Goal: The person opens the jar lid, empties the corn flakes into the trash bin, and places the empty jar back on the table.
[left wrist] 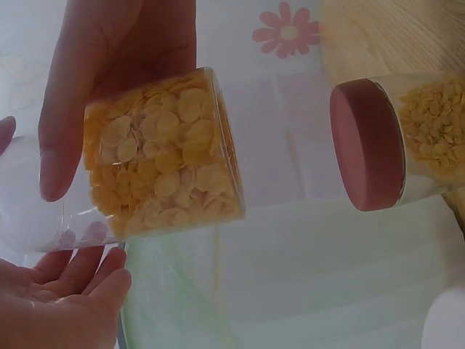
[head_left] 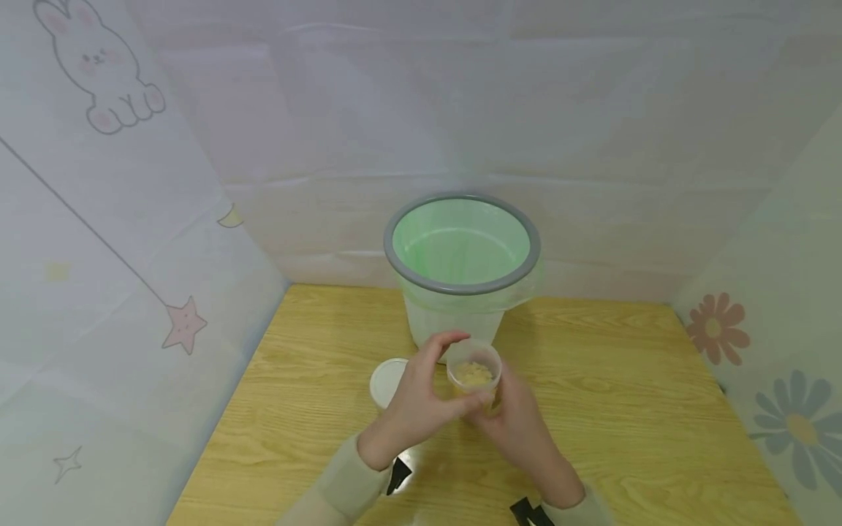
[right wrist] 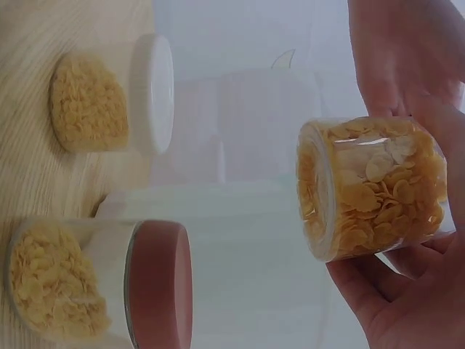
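Note:
An unlidded clear jar of cornflakes (head_left: 473, 374) is up off the table, in front of a pail, its open top facing up. My left hand (head_left: 421, 398) grips its left side, thumb across the near side. With my right hand (head_left: 516, 420) I hold its right side and lower part; the fingers are partly hidden in the head view. Flakes fill the jar's lower portion in the left wrist view. Beneath stands a red-lidded jar (right wrist: 102, 283) of flakes, hidden in the head view by my hands. Left of it is a white-lidded jar (right wrist: 109, 98), also holding flakes.
A white pail (head_left: 454, 314) with a grey rim and a pale green liner stands at the back of the wooden table (head_left: 316, 409). Printed cloth walls (head_left: 197, 241) enclose the back and both sides.

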A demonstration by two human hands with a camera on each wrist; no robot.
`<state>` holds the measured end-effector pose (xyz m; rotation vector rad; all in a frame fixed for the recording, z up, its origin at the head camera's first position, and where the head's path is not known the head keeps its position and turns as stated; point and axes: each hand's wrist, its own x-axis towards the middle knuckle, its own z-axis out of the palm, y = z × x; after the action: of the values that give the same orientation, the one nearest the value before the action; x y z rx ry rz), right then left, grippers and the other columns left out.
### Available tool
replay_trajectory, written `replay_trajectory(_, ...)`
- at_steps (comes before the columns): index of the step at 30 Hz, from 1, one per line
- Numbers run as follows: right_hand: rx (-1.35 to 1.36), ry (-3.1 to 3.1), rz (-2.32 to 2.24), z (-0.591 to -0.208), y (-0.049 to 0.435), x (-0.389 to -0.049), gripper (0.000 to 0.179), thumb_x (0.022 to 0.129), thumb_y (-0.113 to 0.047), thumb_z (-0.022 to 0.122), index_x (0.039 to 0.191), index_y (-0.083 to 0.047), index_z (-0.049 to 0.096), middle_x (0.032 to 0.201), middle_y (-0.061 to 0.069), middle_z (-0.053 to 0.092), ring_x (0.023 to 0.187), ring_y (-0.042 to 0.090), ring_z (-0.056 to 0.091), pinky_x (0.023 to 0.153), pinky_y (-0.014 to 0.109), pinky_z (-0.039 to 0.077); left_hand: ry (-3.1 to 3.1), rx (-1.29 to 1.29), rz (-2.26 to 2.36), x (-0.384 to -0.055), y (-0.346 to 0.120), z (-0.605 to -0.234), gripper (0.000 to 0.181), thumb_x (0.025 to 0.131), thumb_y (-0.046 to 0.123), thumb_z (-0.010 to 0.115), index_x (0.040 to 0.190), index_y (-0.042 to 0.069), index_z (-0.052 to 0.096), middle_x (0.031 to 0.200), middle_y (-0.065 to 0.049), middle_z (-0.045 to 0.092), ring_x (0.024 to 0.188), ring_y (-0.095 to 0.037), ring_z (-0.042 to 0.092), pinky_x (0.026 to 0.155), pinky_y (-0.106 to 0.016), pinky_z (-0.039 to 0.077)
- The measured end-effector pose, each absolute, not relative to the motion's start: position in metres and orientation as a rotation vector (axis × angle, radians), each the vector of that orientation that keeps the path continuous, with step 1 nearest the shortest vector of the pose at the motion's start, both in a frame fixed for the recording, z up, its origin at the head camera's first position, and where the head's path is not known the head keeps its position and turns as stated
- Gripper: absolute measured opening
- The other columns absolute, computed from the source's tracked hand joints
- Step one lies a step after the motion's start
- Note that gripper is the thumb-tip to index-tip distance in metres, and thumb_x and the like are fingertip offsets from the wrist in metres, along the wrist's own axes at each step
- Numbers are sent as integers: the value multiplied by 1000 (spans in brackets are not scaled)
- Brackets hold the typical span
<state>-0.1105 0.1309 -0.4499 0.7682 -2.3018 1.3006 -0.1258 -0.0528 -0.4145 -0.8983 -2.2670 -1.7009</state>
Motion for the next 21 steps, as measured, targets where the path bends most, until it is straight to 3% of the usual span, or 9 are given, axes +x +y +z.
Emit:
replay_trajectory(3,810,-2304,1313,-451,127,-108,65,82,-6,83,139,-2,50,123,3,65,106,21,64,83,41,58,-2274,-919,-1679,-126,-51,-415,72,83,34,87,143,24,49,137,8,55,127,-15,53,105,-41,45)
replay_trajectory(12,806,-2315,1305,-452,127,-107,71,81,-6,84,142,-3,48,127,5,65,114,27,64,91,47,56,-2242,-972,-1602,-129,-49,-418,71,80,28,90,139,15,52,135,2,57,121,-16,56,101,-39,48)
replay_trajectory(17,778,-2321,1281,-452,133,-109,75,81,-6,83,146,-4,45,127,6,65,112,25,64,88,46,57,-2282,-941,-1616,-129,-51,-417,74,81,33,88,142,14,51,137,5,56,126,-15,54,104,-43,46)
replay_trajectory(21,723,-2335,1272,-453,138,-110,78,80,-7,85,146,-5,45,129,7,63,117,27,62,94,46,53,-2285,-932,-1574,-129,-54,-418,70,84,34,85,143,15,51,138,6,55,128,-15,52,106,-43,44)
